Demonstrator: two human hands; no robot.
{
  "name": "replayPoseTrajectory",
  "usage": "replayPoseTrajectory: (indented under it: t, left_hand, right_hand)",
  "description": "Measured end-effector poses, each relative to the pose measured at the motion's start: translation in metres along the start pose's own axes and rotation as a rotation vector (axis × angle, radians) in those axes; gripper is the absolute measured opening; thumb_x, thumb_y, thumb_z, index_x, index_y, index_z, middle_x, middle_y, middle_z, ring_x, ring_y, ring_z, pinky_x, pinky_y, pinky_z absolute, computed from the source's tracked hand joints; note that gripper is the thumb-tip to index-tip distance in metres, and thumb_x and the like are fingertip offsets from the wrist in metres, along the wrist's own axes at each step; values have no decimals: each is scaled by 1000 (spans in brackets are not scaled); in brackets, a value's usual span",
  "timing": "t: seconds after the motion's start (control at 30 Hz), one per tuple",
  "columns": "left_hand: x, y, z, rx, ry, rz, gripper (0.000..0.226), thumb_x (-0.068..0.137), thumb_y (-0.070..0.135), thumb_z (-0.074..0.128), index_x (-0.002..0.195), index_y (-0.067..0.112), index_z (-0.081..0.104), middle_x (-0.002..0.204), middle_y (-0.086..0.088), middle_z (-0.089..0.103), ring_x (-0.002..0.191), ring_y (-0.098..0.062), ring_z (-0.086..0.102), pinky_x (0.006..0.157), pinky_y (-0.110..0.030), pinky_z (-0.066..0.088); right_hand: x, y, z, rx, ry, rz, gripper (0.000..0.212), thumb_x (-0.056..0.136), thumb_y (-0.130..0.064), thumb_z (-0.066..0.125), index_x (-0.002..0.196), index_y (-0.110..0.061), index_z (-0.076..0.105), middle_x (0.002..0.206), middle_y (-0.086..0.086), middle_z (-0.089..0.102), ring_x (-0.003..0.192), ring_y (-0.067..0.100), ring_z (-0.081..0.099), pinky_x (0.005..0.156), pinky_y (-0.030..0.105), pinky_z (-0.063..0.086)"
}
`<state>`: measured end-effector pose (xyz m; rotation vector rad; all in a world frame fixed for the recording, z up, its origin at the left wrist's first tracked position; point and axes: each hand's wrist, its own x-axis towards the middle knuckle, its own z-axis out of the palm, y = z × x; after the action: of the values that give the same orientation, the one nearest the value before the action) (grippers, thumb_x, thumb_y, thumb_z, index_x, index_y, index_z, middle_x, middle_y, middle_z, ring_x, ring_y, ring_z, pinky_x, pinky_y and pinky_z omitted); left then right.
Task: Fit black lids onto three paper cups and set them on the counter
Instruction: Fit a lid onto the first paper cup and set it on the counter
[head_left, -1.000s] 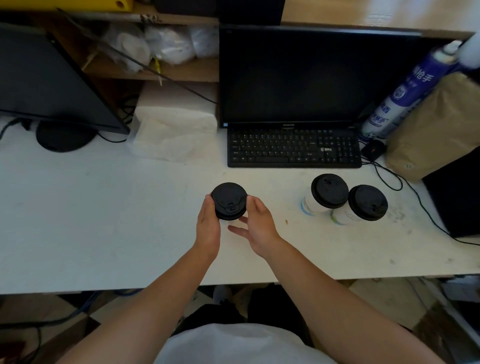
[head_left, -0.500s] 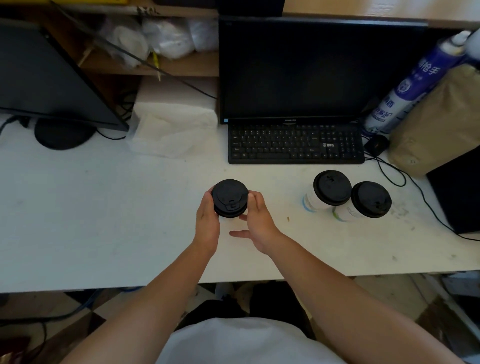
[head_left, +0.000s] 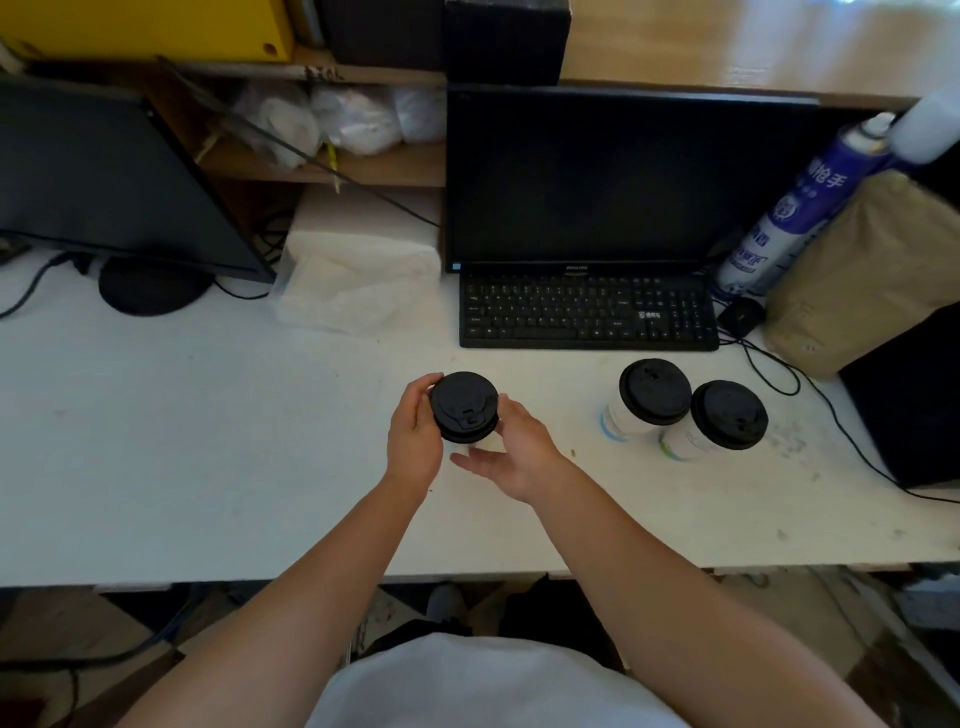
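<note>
A black lid (head_left: 464, 406) tops a white paper cup (head_left: 482, 443) that I hold between both hands over the middle of the white counter (head_left: 208, 441). My left hand (head_left: 414, 439) wraps the cup's left side, thumb at the lid's rim. My right hand (head_left: 514, 457) cups the right side and the bottom. The cup's body is mostly hidden by the lid and my fingers. To the right, two lidded paper cups (head_left: 647, 402) (head_left: 719, 423) stand side by side on the counter, touching.
A black keyboard (head_left: 587, 312) and monitor (head_left: 613, 176) sit behind the cups. A second monitor (head_left: 104, 176) stands at the left, a pack of white napkins (head_left: 358, 275) between them. A blue spray can (head_left: 795, 208), brown paper bag (head_left: 862, 275), mouse (head_left: 740, 316) and cables crowd the right.
Both hands stay on the lidded cup in about the same place; my right hand's fingers have shifted slightly under it. The two cups on the right have not moved.
</note>
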<state>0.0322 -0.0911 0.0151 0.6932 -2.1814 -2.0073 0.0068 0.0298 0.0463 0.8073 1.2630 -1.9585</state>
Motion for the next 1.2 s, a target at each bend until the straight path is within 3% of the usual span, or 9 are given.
replayPoseTrajectory:
  t: [0.17, 0.27, 0.37, 0.53, 0.7, 0.77, 0.9, 1.0, 1.2]
  left_hand:
    - [-7, 0, 5, -40, 52, -103, 25, 100, 9, 42, 106, 22, 63, 110, -4, 69, 106, -24, 65, 95, -55, 55]
    - [-5, 3, 2, -90, 44, -165, 15, 97, 14, 49, 90, 22, 59, 97, -1, 68, 89, -18, 65, 83, -57, 60]
    - [-3, 4, -1, -118, 4, -259, 22, 101, 33, 58, 84, 18, 54, 99, -7, 67, 95, -24, 66, 74, -49, 64]
    - [-3, 1, -5, -182, -72, -397, 33, 99, 41, 59, 88, 11, 51, 112, -15, 69, 105, -31, 69, 76, -51, 64]
    - [-6, 2, -1, -189, -111, -371, 13, 106, 33, 45, 108, 24, 54, 119, -8, 65, 108, -30, 66, 70, -45, 64]
    - [-8, 3, 2, -142, -138, -346, 20, 107, 30, 38, 108, 31, 58, 116, -2, 67, 107, -26, 66, 71, -45, 64]
    - [-9, 3, 10, -110, -123, -326, 24, 107, 31, 36, 97, 21, 55, 114, -3, 67, 104, -23, 66, 66, -41, 64]
    - [-9, -1, 14, -75, -113, -279, 30, 108, 40, 36, 101, 15, 50, 115, -4, 63, 106, -20, 64, 67, -43, 64]
    - [-4, -9, 16, -16, -98, -191, 26, 108, 34, 36, 111, 16, 54, 113, 1, 61, 103, -13, 62, 67, -41, 64]
  right_hand:
    - [-1, -1, -9, 27, 21, -62, 27, 107, -23, 49, 128, -10, 61, 127, 11, 58, 96, 23, 64, 89, 47, 61]
    - [-4, -1, -16, 41, 19, -50, 26, 108, -28, 49, 119, -10, 64, 123, 9, 58, 98, 25, 66, 77, 44, 64]
    - [-6, -8, -20, -84, 70, -21, 23, 105, -34, 53, 109, -16, 65, 120, 10, 61, 98, 32, 68, 66, 40, 64]
    - [-5, -17, -23, -196, 97, -41, 22, 105, -38, 53, 101, -21, 66, 111, 3, 65, 94, 27, 69, 54, 30, 60]
    - [-3, -6, -31, -89, 9, -136, 26, 107, -28, 50, 119, -19, 72, 123, 2, 70, 110, 23, 64, 75, 32, 60]
    - [-3, 0, -31, -86, 16, -164, 27, 107, -30, 49, 122, -23, 71, 122, -3, 69, 110, 20, 62, 75, 33, 60]
    - [-1, 1, -31, -98, 56, -147, 30, 109, -34, 45, 126, -25, 68, 131, 0, 62, 124, 30, 53, 80, 43, 62]
    - [-1, -1, -33, -155, 67, -151, 32, 109, -36, 43, 126, -24, 67, 137, 3, 59, 128, 35, 51, 85, 48, 62]
    - [3, 0, -36, -328, 102, -247, 31, 109, -34, 37, 115, -26, 67, 123, 5, 65, 114, 31, 62, 70, 45, 65]
